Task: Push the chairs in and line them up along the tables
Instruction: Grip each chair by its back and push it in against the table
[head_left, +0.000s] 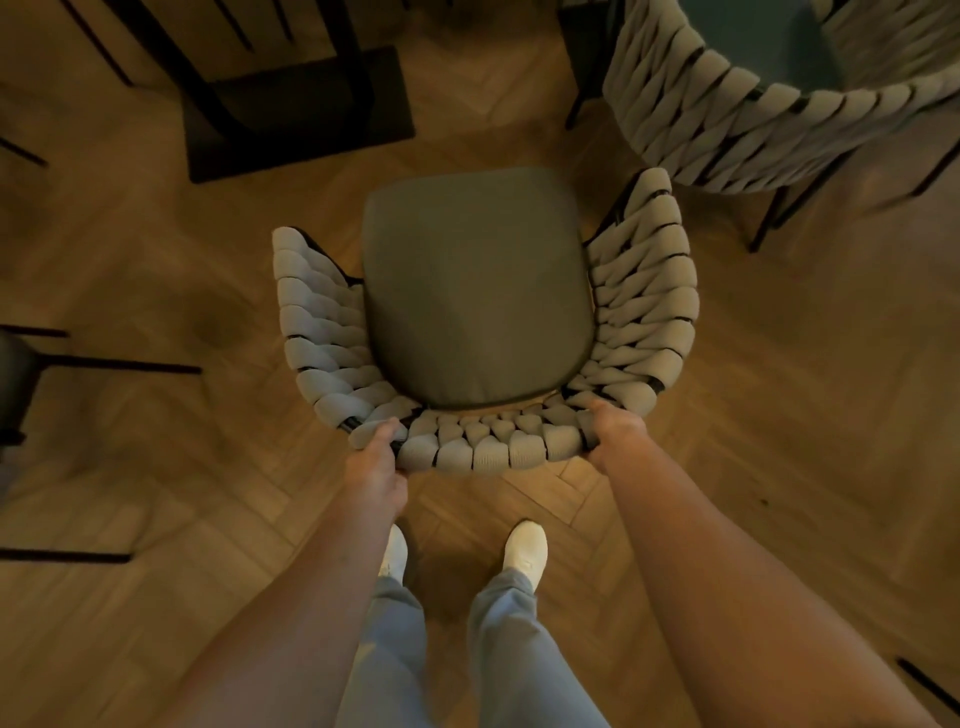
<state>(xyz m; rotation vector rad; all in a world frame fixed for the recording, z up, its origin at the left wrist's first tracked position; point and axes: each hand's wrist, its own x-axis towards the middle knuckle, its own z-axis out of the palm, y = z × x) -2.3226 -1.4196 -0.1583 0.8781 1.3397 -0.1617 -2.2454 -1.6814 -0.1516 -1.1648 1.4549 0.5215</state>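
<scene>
Seen from above: a woven chair (483, 332) with a grey seat cushion (475, 291), standing on the herringbone wooden floor (156, 249) directly in front of the feet. Left hand (376, 462) clamped on the back rim of the chair at its left rear corner, thumb on top of the weave, fingers tucked under and out of sight. Right hand (613, 431) gripping the same rim at the right rear corner, fingers curled over the top edge. Open front of the seat facing a dark square base (301, 119), probably the foot of a desk, set apart from the chair by a strip of floor. A second woven chair (779, 104) close by at upper right, just beside the first one's right arm. Thin dark legs (104, 366) of other furniture along the left edge. White shoes (527, 553) and pale trousers (514, 649) below.
</scene>
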